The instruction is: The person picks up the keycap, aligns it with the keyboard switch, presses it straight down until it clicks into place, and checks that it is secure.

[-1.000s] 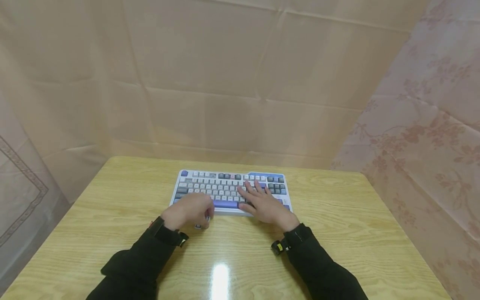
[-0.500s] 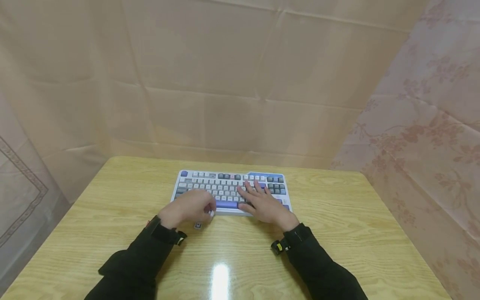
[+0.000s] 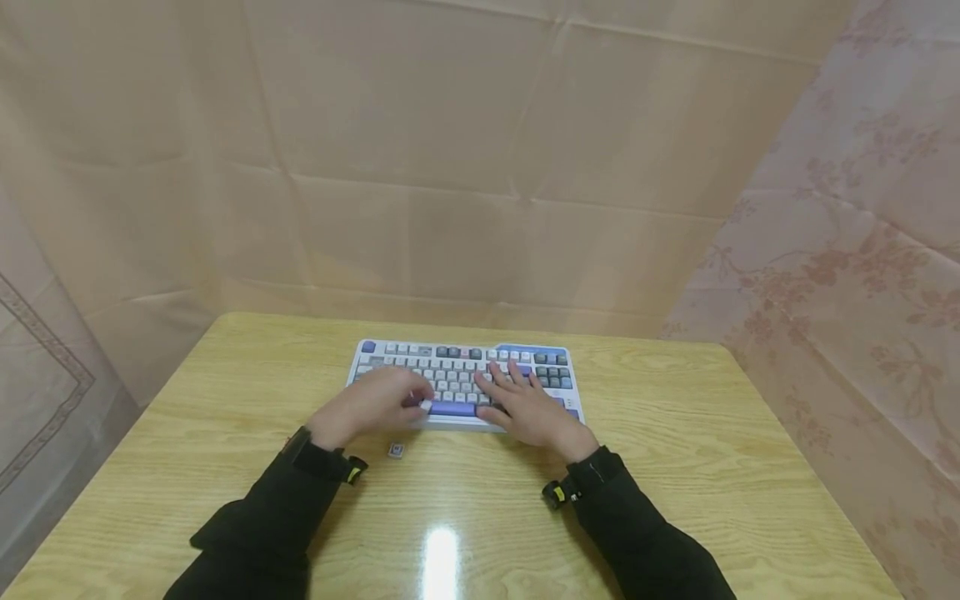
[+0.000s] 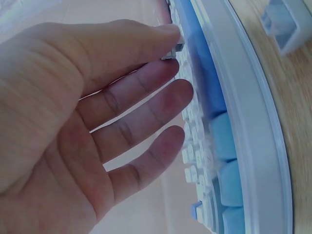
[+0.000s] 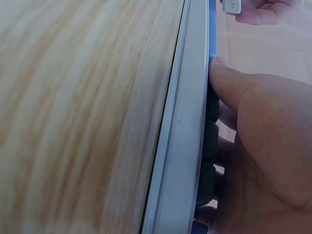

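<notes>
A white and grey computer keyboard [image 3: 450, 421] with a purple space bar [image 3: 453, 409] lies on the table. My left hand [image 3: 378, 398] is over its left part and pinches a small light keycap [image 4: 171, 52] between thumb and index finger. This keycap shows pale with a faint marking in the right wrist view, just above the front row. My right hand [image 3: 528, 414] rests spread on the keyboard's right half, its thumb [image 5: 226, 80] by the end of the space bar. On the table in front of the keyboard sits a loose keycap [image 3: 396, 451], hollow side showing.
The wooden table [image 3: 660, 467] extends around the keyboard on all sides. A beige cloth [image 3: 450, 167] hangs behind it, with a flowered cloth [image 3: 847, 292] on the right. Black sleeves with wrist cameras cover both forearms.
My left hand has lifted from beside the loose keycap and moved up and over the keyboard, carrying another keycap. The loose keycap is uncovered now. My right hand has stayed put.
</notes>
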A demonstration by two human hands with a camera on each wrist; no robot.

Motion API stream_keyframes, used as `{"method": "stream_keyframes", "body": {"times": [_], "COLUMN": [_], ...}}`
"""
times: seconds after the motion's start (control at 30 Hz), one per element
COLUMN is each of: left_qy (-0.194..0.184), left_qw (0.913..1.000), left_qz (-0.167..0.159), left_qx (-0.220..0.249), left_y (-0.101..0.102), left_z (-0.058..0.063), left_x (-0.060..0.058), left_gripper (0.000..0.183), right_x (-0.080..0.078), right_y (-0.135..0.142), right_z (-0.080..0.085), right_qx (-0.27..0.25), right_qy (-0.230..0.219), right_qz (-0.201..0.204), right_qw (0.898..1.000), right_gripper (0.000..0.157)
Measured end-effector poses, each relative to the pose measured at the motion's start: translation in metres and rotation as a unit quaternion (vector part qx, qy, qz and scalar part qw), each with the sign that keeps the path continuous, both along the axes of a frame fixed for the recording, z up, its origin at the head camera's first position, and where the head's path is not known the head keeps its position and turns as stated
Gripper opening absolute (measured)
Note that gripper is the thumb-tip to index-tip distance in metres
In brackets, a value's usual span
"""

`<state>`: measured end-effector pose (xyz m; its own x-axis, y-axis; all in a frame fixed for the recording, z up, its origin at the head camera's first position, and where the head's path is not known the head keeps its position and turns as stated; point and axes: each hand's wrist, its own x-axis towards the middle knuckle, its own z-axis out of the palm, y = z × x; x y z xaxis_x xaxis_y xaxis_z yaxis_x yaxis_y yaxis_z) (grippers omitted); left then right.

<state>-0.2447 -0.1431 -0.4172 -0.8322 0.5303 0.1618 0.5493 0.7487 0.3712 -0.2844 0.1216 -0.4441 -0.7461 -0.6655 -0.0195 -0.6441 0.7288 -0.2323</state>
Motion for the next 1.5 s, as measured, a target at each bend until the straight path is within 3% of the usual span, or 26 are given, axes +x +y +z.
{"method": "stream_keyframes", "body": {"times": [0.5,0.63,0.97,1.3,1.5], "left_qy": [0.018,0.030,0.065,0.047,0.081], "left_qw": [0.9994,0.9990,0.9961,0.9975,0.9951], "left_qz": [0.028,0.034,0.057,0.053,0.056], "left_qx": [0.006,-0.002,-0.017,-0.005,0.000], "left_y": [-0.012,-0.014,-0.017,-0.018,-0.016], "left_z": [-0.004,-0.004,-0.008,-0.007,-0.009], "left_x": [-0.007,-0.009,-0.012,-0.010,-0.011], "left_gripper": [0.011,0.004,0.008,0.033,0.038], "right_x": [-0.001,-0.002,-0.001,-0.001,-0.001], "right_y": [0.001,0.001,0.001,0.001,0.001], "right_z": [-0.001,-0.001,-0.001,-0.002,-0.002], "right_qx": [0.004,0.006,0.001,-0.001,0.000], "right_qy": [0.000,0.002,0.000,0.002,0.000], "right_qz": [0.006,0.008,0.007,0.006,0.007], "right_qw": [1.000,1.000,1.000,1.000,1.000], "right_gripper": [0.061,0.062,0.061,0.062,0.062]}}
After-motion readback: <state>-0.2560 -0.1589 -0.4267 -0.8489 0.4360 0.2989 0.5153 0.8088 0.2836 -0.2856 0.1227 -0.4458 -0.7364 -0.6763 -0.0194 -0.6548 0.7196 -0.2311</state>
